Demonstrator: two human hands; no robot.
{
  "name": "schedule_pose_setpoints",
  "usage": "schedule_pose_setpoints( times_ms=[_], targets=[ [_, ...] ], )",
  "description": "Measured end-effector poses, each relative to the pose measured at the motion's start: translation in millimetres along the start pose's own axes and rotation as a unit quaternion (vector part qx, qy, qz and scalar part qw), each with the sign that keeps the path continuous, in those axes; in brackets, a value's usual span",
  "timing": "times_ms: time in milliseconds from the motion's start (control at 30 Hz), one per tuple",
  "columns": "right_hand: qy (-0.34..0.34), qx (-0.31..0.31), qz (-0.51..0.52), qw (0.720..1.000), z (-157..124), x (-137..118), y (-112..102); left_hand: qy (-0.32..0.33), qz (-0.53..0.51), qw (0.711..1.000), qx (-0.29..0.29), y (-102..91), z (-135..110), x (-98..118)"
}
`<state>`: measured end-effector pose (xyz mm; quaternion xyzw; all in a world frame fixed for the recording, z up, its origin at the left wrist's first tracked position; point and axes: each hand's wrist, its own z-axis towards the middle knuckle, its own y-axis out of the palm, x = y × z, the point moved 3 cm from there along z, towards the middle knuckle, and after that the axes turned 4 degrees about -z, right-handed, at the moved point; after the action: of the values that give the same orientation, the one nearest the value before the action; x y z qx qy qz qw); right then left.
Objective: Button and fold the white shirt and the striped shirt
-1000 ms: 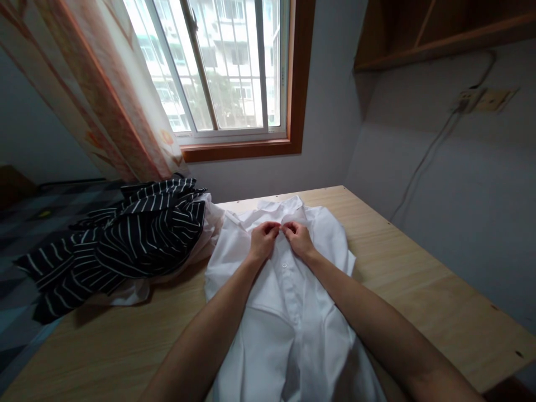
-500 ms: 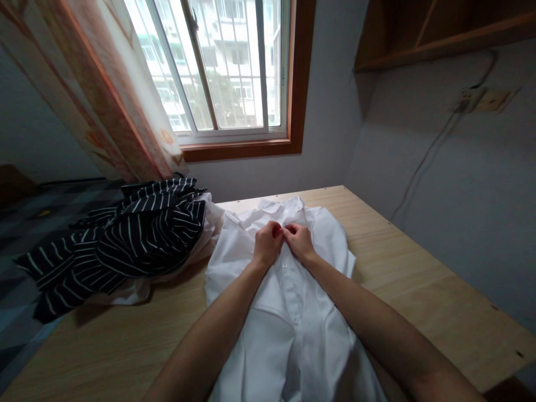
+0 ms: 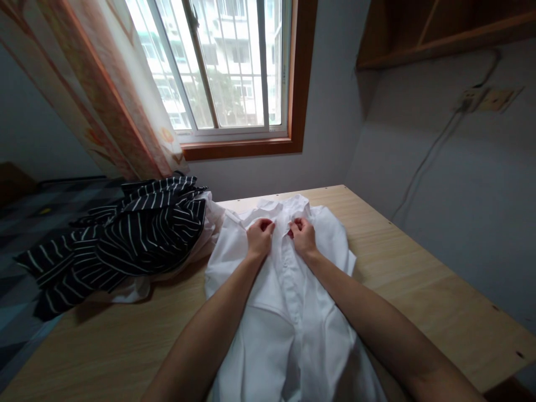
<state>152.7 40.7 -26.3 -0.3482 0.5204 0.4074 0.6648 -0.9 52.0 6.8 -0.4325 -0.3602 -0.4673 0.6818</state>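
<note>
A white button-up shirt [image 3: 268,329] lies front up on the wooden table, its collar toward the window and its lower part toward me. My left hand [image 3: 260,235] is closed in a pinch on the shirt's front, left of the button strip. On the other side of the strip, my right hand [image 3: 302,234] pinches the edge of the fabric below the collar. A narrow gap separates the two hands. Any button between the fingertips is too small to make out.
To the left, a black garment with white stripes [image 3: 146,229] is heaped over pale cloth on the wooden table [image 3: 419,290]. A checked bedcover [image 3: 96,195] lies beyond it. A window [image 3: 226,67], a curtain [image 3: 104,95] and a wall socket with a cable [image 3: 471,100] surround the table.
My hands, which met at the button strip, have moved apart, the left one leftward and the right one slightly rightward. The cloth near the collar has shifted a little.
</note>
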Motion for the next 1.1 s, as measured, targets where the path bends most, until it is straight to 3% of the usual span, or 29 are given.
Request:
schedule_pose_setpoints(
  times_ms=[133,300,467,533,633,733,900,1000,1100],
  targets=[
    [0.006,0.064,-0.061,0.996,8,9,-10,-0.035,0.001,0.998,0.056,-8.6,6,-10],
    [-0.006,0.048,-0.086,0.995,15,13,-7,-0.009,0.06,0.998,0.017,-2.7,11,-5],
    [-0.024,0.032,-0.134,0.99,28,10,-3,0.046,0.203,0.978,-0.008,4.0,5,20],
    [-0.038,0.027,-0.164,0.985,36,8,-2,0.086,0.263,0.958,-0.074,4.8,-7,33],
    [-0.046,0.0,-0.185,0.982,48,4,2,0.136,0.348,0.895,-0.242,1.3,-35,45],
    [-0.058,-0.035,-0.2,0.977,58,0,6,0.176,0.394,0.84,-0.329,-14.7,-56,46],
    [-0.073,-0.102,-0.219,0.968,64,-11,9,0.168,0.426,0.805,-0.377,-58.9,-49,37],
    [-0.082,-0.188,-0.217,0.954,48,-21,-2,0.149,0.457,0.795,-0.37,-89.5,-37,39],
    [-0.139,-0.302,-0.24,0.912,7,-36,-27,0.13,0.487,0.799,-0.327,-110.4,-35,46]
  ],
)
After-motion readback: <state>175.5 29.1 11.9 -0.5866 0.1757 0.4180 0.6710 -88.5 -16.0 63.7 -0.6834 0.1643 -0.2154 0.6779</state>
